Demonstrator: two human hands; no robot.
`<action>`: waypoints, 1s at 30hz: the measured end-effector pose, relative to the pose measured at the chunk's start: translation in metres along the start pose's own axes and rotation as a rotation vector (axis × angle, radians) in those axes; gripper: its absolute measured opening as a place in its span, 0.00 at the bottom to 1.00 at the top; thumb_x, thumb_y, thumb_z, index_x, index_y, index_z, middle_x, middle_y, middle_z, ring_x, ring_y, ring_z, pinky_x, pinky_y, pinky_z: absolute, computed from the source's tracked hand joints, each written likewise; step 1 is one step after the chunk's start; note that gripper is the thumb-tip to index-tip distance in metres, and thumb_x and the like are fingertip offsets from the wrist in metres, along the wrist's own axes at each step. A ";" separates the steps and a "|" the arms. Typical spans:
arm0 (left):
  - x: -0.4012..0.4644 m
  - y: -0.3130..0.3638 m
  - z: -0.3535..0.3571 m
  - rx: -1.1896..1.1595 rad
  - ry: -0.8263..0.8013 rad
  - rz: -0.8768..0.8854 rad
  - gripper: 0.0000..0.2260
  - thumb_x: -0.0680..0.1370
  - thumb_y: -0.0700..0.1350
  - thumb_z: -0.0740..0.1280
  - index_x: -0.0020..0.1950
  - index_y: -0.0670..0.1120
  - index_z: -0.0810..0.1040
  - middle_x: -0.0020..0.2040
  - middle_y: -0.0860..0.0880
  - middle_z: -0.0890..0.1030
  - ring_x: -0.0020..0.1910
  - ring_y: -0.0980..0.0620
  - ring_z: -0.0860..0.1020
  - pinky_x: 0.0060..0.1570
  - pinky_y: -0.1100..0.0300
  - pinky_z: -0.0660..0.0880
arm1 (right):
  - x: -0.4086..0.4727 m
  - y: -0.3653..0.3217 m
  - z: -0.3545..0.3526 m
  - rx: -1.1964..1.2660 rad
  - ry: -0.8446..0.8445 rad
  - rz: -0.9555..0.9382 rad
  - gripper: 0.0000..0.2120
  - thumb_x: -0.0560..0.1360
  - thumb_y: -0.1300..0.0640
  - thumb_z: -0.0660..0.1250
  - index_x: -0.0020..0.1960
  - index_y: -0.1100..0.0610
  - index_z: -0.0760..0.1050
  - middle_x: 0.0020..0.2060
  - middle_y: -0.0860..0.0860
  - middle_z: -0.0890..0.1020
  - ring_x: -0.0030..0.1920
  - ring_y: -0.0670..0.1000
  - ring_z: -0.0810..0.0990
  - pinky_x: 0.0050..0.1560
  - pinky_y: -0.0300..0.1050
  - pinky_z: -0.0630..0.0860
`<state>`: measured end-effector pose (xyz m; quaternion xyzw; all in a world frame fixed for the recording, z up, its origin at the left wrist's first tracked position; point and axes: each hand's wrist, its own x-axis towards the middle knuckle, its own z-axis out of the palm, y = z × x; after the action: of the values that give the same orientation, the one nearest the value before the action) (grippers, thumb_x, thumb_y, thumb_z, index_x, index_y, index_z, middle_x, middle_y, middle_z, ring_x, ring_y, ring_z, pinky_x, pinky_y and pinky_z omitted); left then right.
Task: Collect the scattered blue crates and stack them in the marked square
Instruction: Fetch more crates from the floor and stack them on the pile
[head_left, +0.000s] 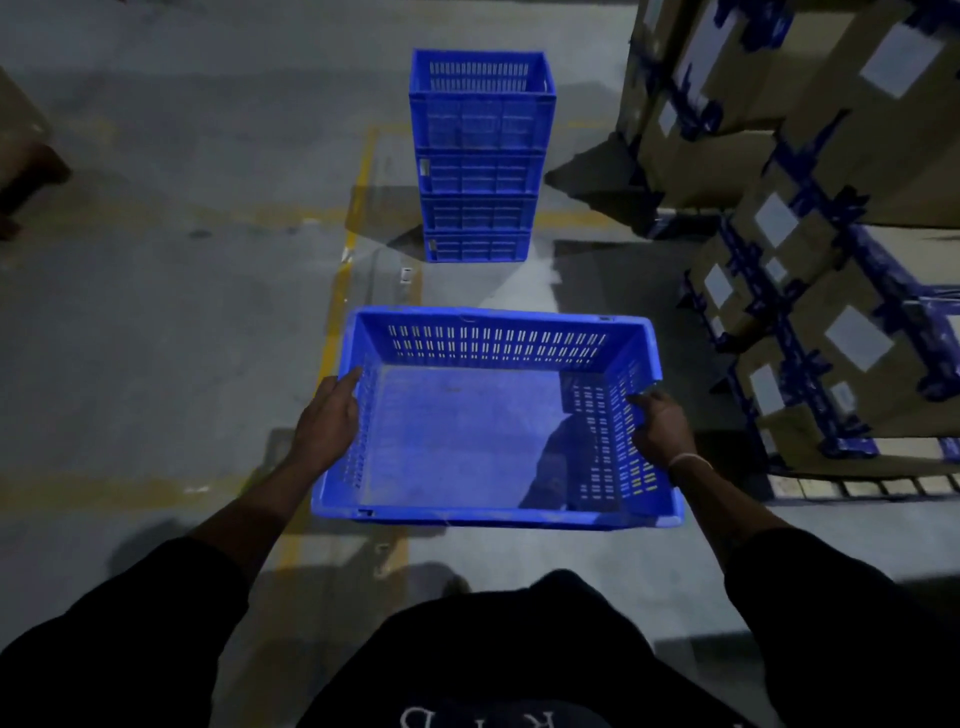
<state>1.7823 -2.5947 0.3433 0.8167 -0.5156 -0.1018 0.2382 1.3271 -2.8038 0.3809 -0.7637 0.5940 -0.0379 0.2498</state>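
I carry an empty blue crate (467, 431) with slotted walls, level in front of my chest. My left hand (327, 415) grips its left rim, and my right hand (662, 423) grips its right wall, with a pale band on the wrist. Ahead on the floor stands a stack of several blue crates (480, 156), upright and aligned. The stack sits inside worn yellow floor lines (358, 218) that mark a square. The held crate is well short of the stack and lower in the view.
Cardboard boxes (810, 171) bound with blue strapping are piled on a pallet (857, 486) along the right side, close to the stack. A dark object (26, 176) sits at the far left. Grey concrete floor spreads left of the yellow lines.
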 end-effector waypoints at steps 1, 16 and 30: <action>0.021 0.001 -0.001 0.014 -0.007 0.008 0.23 0.82 0.40 0.59 0.77 0.48 0.66 0.59 0.39 0.73 0.50 0.34 0.78 0.48 0.43 0.77 | 0.018 -0.007 -0.003 0.007 0.002 0.002 0.24 0.70 0.68 0.69 0.65 0.61 0.77 0.64 0.63 0.76 0.61 0.65 0.78 0.61 0.51 0.74; 0.385 -0.011 0.031 0.026 0.042 -0.018 0.23 0.81 0.41 0.59 0.76 0.49 0.67 0.58 0.39 0.75 0.52 0.35 0.79 0.49 0.44 0.78 | 0.403 -0.077 -0.044 0.034 0.017 -0.074 0.24 0.65 0.69 0.68 0.61 0.63 0.79 0.60 0.64 0.79 0.57 0.65 0.80 0.59 0.53 0.76; 0.718 0.013 0.008 0.006 0.053 -0.054 0.22 0.81 0.41 0.58 0.76 0.44 0.68 0.61 0.37 0.76 0.58 0.35 0.77 0.56 0.44 0.75 | 0.719 -0.185 -0.156 -0.058 0.027 -0.109 0.27 0.66 0.69 0.70 0.65 0.64 0.77 0.59 0.67 0.76 0.59 0.66 0.77 0.62 0.48 0.71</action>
<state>2.0900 -3.2413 0.3994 0.8334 -0.4872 -0.0852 0.2464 1.6458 -3.4913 0.4242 -0.8012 0.5558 -0.0444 0.2171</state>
